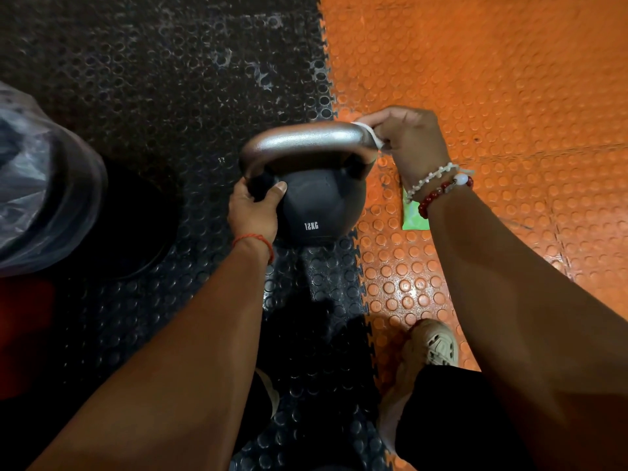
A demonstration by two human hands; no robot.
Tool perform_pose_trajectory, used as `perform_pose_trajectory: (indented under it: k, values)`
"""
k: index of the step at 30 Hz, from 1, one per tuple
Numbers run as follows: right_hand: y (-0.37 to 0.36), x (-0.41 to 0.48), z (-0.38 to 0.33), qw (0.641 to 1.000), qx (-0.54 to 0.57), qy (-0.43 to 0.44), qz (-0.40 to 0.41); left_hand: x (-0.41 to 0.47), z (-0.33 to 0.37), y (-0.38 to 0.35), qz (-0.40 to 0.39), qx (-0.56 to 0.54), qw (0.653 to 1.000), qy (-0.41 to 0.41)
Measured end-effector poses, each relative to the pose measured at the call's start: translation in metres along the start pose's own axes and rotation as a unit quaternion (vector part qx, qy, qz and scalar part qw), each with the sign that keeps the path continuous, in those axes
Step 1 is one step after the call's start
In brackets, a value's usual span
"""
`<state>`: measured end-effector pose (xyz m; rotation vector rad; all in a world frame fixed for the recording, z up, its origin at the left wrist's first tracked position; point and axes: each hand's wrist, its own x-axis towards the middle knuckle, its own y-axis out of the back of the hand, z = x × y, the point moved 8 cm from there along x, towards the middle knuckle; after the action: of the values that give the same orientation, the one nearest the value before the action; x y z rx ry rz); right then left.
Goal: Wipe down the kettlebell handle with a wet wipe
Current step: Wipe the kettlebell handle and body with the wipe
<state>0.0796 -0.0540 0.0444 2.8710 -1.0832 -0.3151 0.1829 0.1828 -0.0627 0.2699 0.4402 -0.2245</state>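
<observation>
A black kettlebell marked 12KG stands on the floor where the black and orange mats meet. Its silver handle arches over the top. My left hand grips the base of the handle's left leg, thumb across the ball. My right hand pinches a white wet wipe wrapped around the handle's right corner. Most of the wipe is hidden under my fingers.
A green wipe packet lies on the orange mat, partly hidden behind my right wrist. A bin lined with a clear plastic bag stands at the left. My foot in a beige shoe rests near the mat seam below.
</observation>
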Motion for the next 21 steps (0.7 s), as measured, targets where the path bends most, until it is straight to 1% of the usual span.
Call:
perform_pose_trajectory:
  k: [4, 9, 13, 15, 18, 21]
  values:
    - [0.001, 0.002, 0.006, 0.999, -0.029, -0.027, 0.015, -0.002, 0.001, -0.001, 0.002, 0.001, 1.0, -0.002]
    - [0.002, -0.001, 0.005, 1.0, 0.004, -0.01, 0.011, -0.003, 0.001, 0.0, 0.007, 0.008, 1.0, -0.005]
    - [0.003, 0.004, 0.011, 0.997, -0.059, -0.045, 0.021, -0.006, 0.004, -0.002, 0.009, 0.021, 1.0, -0.015]
    - [0.001, 0.004, 0.007, 0.997, -0.062, -0.04, 0.014, -0.008, 0.002, -0.003, 0.009, 0.013, 1.0, -0.005]
    - [0.002, 0.004, 0.006, 0.999, -0.043, -0.029, 0.009, -0.018, 0.008, -0.001, 0.057, 0.015, 0.998, -0.01]
    - [0.004, 0.009, 0.011, 0.996, -0.073, -0.047, 0.008, -0.042, 0.022, 0.003, 0.139, 0.031, 0.987, -0.072]
